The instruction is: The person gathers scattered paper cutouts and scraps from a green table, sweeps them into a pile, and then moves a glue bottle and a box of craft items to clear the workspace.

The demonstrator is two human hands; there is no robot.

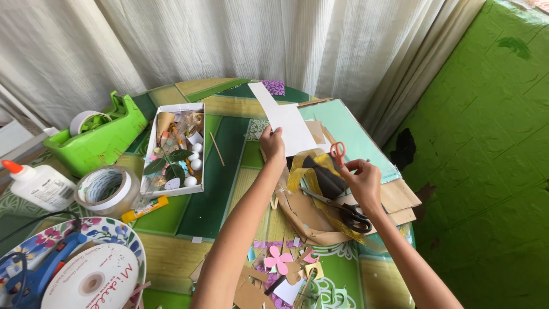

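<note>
Gripping white paper (289,123) w/ left hand (273,143), right hand (361,182) pinching orange scissors (338,152), cluttered green table (220,171), white curtains (229,40)

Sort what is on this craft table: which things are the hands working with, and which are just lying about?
In hand:
left hand holds white paper sheet
right hand holds small orange-handled scissors

Lying about:
green tape dispenser
tape roll
glue bottle
black-handled scissors
white box of bits
pink paper flower
</note>
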